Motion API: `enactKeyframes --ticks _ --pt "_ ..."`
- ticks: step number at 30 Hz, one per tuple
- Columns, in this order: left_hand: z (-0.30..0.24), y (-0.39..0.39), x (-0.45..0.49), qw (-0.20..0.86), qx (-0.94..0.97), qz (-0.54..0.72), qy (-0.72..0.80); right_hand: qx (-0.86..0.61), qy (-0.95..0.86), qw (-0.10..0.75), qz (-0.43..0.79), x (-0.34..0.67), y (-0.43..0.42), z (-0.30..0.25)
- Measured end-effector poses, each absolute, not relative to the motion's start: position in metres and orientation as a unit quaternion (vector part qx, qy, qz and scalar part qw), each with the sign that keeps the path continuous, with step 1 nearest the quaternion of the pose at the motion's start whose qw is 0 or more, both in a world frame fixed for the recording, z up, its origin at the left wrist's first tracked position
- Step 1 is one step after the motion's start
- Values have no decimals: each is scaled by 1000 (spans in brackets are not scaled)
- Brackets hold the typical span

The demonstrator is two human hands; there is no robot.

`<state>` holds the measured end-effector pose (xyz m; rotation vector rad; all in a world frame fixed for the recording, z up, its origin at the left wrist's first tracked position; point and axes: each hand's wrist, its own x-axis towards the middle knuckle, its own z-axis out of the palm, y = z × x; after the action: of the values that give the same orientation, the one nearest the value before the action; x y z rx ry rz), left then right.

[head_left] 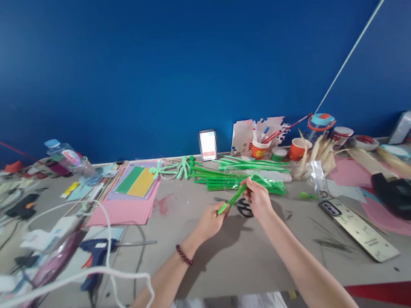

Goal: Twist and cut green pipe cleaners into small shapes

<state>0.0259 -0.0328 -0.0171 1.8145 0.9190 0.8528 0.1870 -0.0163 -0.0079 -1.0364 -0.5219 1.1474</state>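
Pinching with the left hand (pixel 210 221), fingers curled in and closed on the near, lower end of a thin green stick (pixel 232 199). Pinching too with the right hand (pixel 258 198), fingertips pressed together on the far, upper end. Held just above the grey table (pixel 237 258) in mid-frame, long axis slanting from lower left up to upper right, one end to each hand and so no nearer to either. Just under the stick, between the two hands, black-handled scissors (pixel 244 209), partly covered by the right hand. Just beyond the right hand, a loose bundle of green sticks (pixel 232 177), lying roughly crosswise, left to right. Further left, pink paper (pixel 127 212) and a blue glue gun (pixel 95 250) near a loop of white cable (pixel 107 242). Off to the right, a gold ruler (pixel 362 230). Round the left wrist, a dark bead bracelet (pixel 184 255). Hard to make out: whether straw or wrapped wire, and how far each end runs inside its grip. Cut off at the lower edge: both upper arms.
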Motion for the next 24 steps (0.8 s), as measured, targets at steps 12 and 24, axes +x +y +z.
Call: enactKeyframes --ticks 12,24 --pt "-9 -21 11 682 494 417 342 -478 -189 713 477 193 -15 -10" --pt "-18 -2 9 711 358 504 334 -419 -207 721 512 190 -17 -9"
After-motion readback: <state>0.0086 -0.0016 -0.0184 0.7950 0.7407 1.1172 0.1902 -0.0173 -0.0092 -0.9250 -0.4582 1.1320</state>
